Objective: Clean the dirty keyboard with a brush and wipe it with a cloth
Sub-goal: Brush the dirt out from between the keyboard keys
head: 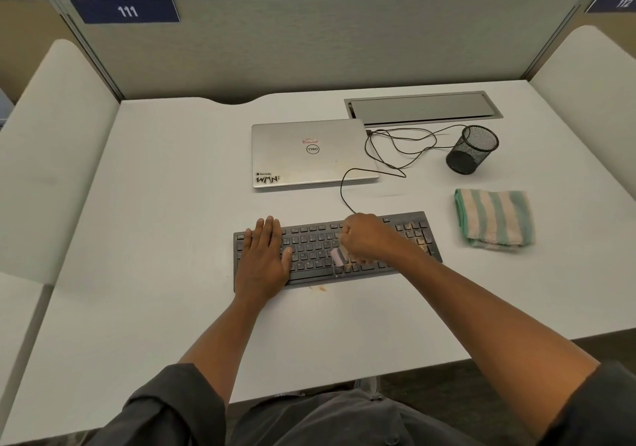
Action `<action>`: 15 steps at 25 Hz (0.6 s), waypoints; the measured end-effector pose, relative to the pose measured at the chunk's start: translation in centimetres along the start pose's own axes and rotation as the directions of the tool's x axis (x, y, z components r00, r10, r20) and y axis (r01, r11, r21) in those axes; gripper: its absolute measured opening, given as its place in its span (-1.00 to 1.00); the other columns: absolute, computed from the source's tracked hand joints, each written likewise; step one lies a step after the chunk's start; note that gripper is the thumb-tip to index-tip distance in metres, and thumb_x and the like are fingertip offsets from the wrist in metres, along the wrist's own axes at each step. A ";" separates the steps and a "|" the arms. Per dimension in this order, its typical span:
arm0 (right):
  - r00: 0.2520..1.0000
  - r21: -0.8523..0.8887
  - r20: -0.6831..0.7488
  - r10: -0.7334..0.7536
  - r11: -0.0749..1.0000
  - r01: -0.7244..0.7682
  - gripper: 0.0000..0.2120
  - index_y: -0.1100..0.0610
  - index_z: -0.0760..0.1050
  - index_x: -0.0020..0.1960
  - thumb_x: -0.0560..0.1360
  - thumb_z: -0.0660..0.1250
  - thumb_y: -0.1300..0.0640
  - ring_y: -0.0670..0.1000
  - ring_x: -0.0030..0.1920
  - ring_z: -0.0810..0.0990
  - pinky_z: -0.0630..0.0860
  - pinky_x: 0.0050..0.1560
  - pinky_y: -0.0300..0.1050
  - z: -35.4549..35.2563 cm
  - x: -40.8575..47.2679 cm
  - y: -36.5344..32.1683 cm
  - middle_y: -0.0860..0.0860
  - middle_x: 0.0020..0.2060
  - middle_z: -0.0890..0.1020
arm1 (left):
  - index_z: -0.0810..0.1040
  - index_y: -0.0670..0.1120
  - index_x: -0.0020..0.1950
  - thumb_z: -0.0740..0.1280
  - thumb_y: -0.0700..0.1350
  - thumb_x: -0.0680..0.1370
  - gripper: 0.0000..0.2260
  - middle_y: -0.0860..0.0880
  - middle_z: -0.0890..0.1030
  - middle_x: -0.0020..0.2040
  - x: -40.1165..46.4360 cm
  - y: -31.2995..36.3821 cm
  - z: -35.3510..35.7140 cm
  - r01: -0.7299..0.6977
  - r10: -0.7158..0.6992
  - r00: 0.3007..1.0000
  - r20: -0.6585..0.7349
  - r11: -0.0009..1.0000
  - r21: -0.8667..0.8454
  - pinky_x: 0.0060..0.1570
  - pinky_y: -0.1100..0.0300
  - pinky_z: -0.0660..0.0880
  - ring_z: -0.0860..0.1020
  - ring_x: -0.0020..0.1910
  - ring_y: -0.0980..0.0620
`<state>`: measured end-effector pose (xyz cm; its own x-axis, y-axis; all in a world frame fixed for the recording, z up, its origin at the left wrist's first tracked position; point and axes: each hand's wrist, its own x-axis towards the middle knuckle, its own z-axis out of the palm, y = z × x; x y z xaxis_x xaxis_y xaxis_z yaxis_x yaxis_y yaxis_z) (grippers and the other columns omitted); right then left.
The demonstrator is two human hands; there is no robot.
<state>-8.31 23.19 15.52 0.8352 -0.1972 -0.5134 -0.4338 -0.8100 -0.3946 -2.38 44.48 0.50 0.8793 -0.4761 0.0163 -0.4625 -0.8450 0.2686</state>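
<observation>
A black keyboard [315, 241] lies on the white desk, with brownish dirt on its right keys and near the lower middle. My left hand [265, 256] lies flat with straight fingers on the keyboard's left half. Over the middle-right keys my right hand [370, 239] grips a small brush [337, 259] with a pale pink handle, its bristles blurred against the keys. A folded cloth [494, 218] with green and cream stripes lies on the desk to the right of the keyboard, untouched.
A shut silver laptop [311, 153] sits behind the keyboard, and a black cable [385, 156] loops from it to the keyboard. A black mesh pen cup [473, 149] stands at the right rear. Crumbs [320, 288] lie in front of the keyboard. Grey partitions surround the desk.
</observation>
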 end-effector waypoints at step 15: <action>0.999 0.160 0.031 -0.037 0.987 0.031 -0.81 0.27 0.49 -0.07 0.62 0.12 0.26 0.07 -0.43 0.62 0.47 -0.52 -0.20 0.4 -1.8 -0.5 0.23 -0.26 0.70 | 0.04 -0.16 0.66 -0.18 0.18 0.61 -0.31 -0.12 0.08 0.66 0.0 0.0 -0.1 0.000 0.000 1.000 0.003 1.000 0.001 0.60 0.00 -0.19 -0.03 0.64 -0.07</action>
<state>-9.73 24.11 16.34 0.8396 -0.1500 -0.5222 -0.4561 -0.7167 -0.5275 -2.37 44.48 0.58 0.8787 -0.4771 0.0133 -0.4629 -0.8451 0.2676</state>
